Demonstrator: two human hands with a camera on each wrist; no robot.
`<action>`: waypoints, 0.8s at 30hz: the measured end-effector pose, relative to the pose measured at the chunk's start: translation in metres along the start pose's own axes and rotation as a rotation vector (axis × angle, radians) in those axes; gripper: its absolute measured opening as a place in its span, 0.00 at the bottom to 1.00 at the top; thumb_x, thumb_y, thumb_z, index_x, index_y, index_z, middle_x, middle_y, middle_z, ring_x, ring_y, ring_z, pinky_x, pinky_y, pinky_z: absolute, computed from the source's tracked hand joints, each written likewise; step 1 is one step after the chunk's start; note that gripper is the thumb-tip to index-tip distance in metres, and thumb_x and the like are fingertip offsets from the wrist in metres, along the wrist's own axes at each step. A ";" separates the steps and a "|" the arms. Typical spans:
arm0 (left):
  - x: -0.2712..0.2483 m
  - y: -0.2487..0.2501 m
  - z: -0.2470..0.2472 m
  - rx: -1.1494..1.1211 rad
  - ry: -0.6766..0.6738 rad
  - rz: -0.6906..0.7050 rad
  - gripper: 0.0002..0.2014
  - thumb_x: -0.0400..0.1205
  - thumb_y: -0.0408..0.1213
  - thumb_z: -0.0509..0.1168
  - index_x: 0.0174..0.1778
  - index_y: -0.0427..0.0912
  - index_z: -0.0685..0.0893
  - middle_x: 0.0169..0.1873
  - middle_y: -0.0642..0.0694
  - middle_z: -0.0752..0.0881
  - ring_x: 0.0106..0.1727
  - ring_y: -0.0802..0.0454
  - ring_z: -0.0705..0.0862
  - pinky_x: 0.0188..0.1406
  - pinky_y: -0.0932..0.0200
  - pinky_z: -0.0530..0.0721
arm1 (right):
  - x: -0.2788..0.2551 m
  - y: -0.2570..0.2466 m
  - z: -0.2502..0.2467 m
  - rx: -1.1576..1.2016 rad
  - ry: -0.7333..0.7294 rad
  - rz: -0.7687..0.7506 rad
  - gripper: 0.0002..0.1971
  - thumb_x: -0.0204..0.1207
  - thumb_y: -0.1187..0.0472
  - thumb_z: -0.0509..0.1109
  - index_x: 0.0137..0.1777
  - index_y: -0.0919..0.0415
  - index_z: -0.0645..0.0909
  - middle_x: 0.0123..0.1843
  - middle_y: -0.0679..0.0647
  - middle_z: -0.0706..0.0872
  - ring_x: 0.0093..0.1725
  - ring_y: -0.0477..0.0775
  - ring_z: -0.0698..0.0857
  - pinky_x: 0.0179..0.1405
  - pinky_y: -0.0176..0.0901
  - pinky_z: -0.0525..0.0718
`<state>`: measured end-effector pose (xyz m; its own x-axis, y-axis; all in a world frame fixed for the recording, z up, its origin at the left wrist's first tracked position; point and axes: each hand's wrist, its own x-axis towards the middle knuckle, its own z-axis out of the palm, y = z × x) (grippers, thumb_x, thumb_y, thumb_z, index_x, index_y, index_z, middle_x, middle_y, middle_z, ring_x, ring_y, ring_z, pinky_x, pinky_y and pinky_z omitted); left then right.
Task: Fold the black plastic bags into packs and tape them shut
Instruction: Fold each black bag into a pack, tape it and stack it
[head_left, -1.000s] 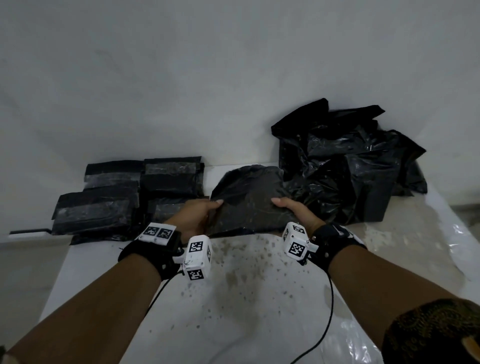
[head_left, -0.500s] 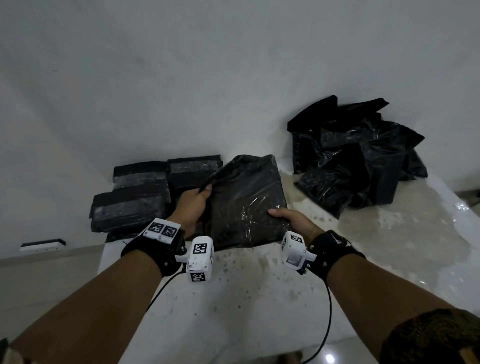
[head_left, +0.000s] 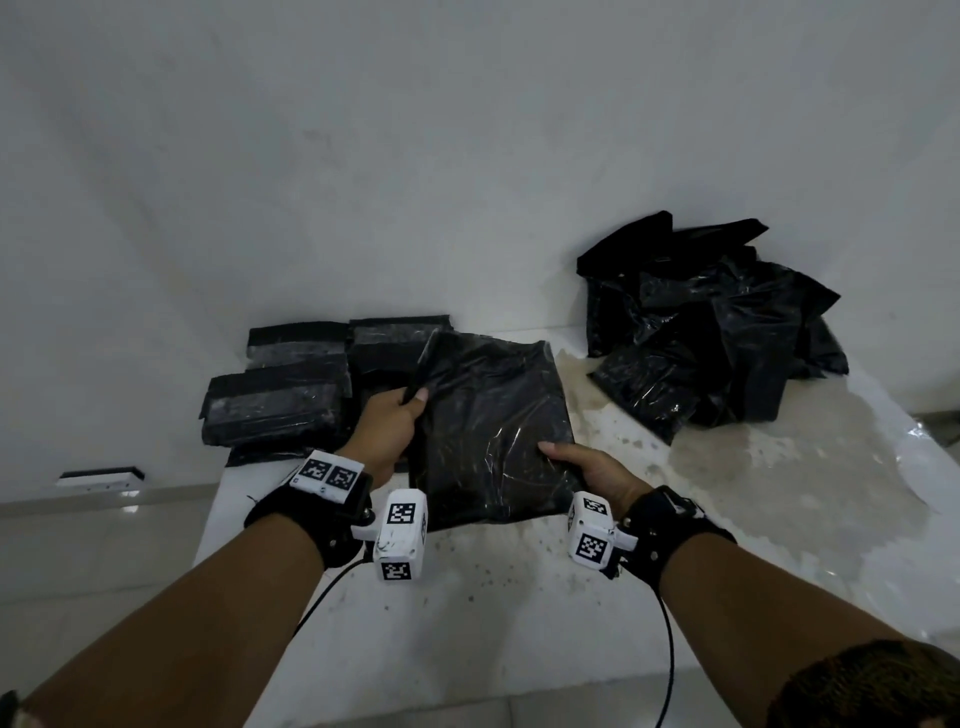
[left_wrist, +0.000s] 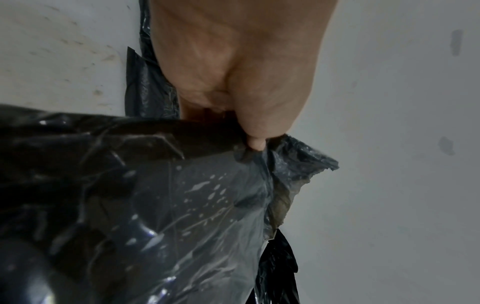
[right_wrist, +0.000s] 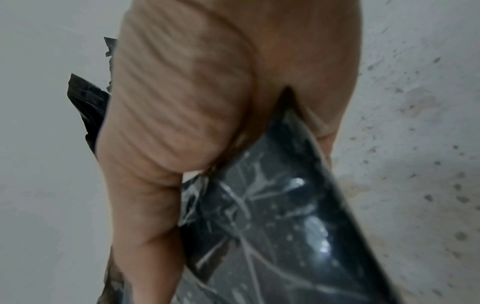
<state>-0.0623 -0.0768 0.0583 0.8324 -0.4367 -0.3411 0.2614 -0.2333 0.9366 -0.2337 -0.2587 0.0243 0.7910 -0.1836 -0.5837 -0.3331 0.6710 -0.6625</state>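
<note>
Black taped packs (head_left: 280, 400) stacked at the desk's (head_left: 519, 597) far left corner, tight against the wall. Just right of them, left hand (head_left: 387, 434) pinching the left edge of a folded black plastic bag (head_left: 493, 431), thumb on top, fingers curled beneath. Bag held flat over the desk's middle, glossy and creased, near edge toward the wrists. Right hand (head_left: 592, 470) gripping the bag's near right corner, thumb on top, fingers under. Loose heap of unfolded black bags (head_left: 711, 332) piled at the far right corner, apart from the held bag. Stained patch on the desk surface between.
</note>
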 end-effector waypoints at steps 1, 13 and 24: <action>-0.002 -0.004 0.003 -0.007 0.015 -0.012 0.12 0.89 0.40 0.60 0.52 0.40 0.88 0.53 0.38 0.90 0.54 0.41 0.88 0.56 0.49 0.84 | -0.001 0.002 -0.004 -0.015 -0.004 0.008 0.19 0.75 0.62 0.74 0.64 0.71 0.86 0.65 0.68 0.86 0.67 0.67 0.84 0.73 0.60 0.78; -0.066 -0.053 0.055 0.007 0.107 -0.033 0.09 0.89 0.36 0.58 0.56 0.47 0.85 0.53 0.46 0.88 0.50 0.52 0.86 0.49 0.54 0.84 | -0.021 0.030 -0.062 -0.144 -0.014 0.049 0.24 0.73 0.56 0.77 0.65 0.69 0.85 0.62 0.66 0.88 0.63 0.67 0.87 0.71 0.63 0.80; -0.102 -0.057 0.067 0.188 0.138 0.133 0.11 0.87 0.29 0.59 0.60 0.45 0.83 0.52 0.52 0.88 0.58 0.51 0.86 0.54 0.62 0.82 | -0.028 0.014 -0.065 -0.335 -0.009 -0.219 0.11 0.76 0.76 0.72 0.56 0.66 0.86 0.55 0.63 0.90 0.50 0.58 0.90 0.47 0.43 0.90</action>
<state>-0.1948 -0.0770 0.0341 0.9155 -0.3548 -0.1898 0.0607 -0.3447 0.9367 -0.2935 -0.2908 0.0011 0.8660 -0.2887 -0.4082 -0.3035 0.3453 -0.8881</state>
